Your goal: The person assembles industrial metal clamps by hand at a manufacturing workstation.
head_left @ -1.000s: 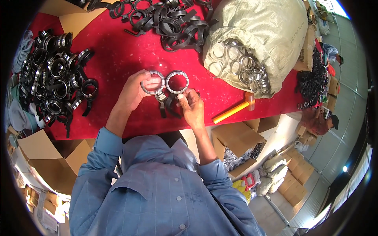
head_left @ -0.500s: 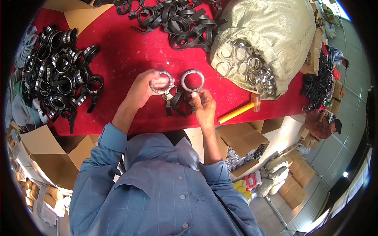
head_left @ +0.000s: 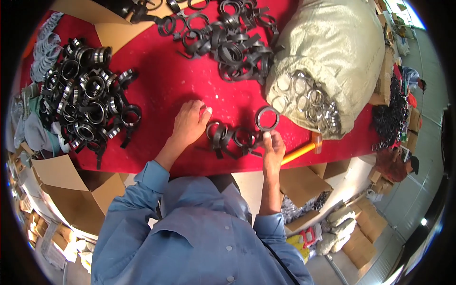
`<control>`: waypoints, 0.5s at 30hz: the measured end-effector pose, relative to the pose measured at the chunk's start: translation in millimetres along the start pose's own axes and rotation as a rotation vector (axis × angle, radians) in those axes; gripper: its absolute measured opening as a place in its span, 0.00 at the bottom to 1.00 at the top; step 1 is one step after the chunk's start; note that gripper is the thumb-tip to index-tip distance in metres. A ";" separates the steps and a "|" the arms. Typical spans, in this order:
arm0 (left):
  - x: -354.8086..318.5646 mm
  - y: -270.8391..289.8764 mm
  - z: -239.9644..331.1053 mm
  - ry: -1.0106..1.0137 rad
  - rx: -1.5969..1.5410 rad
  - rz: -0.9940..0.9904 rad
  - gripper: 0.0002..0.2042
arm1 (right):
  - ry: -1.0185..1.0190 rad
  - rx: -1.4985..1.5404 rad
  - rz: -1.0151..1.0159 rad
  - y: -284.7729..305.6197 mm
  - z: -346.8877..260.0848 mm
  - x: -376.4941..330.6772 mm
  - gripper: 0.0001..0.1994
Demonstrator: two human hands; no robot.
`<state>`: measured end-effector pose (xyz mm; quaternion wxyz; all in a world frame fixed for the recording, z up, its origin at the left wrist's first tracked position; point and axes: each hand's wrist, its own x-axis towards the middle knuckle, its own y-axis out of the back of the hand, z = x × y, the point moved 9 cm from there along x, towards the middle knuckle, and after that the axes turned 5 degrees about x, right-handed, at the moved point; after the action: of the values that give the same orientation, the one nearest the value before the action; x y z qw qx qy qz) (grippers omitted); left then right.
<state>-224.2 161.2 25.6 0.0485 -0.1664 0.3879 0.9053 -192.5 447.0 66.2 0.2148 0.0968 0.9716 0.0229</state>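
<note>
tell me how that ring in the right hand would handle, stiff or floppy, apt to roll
The ring keeps a clean round shape while pinched at one edge by the right hand, so it is probably stiff. It looks like grey metal, so likely weighty for its size. Stood on edge on the red table it could roll; laid flat it should stay.

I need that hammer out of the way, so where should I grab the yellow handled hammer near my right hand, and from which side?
Grip the yellow handle of the hammer at mid-length, coming from the table's near edge beside the right hand. The handle lies flat and bare there, while its head end sits close against the sack of metal rings.
</note>
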 end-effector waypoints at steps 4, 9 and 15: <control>28.2 54.7 17.5 -0.191 -0.013 0.350 0.18 | -0.109 0.157 -0.030 -4.0 15.5 -2.4 0.11; 79.3 97.8 34.7 -0.155 0.163 0.636 0.37 | -0.132 0.120 -0.067 -6.3 19.6 -4.8 0.13; 145.1 98.1 37.5 -0.066 0.448 0.504 0.36 | -0.196 0.052 -0.076 -15.6 22.5 -6.2 0.12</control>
<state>-391.7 114.0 67.9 -0.1289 -0.0212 0.6044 0.7859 -180.3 430.5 47.0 0.3070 0.0671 0.9491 -0.0201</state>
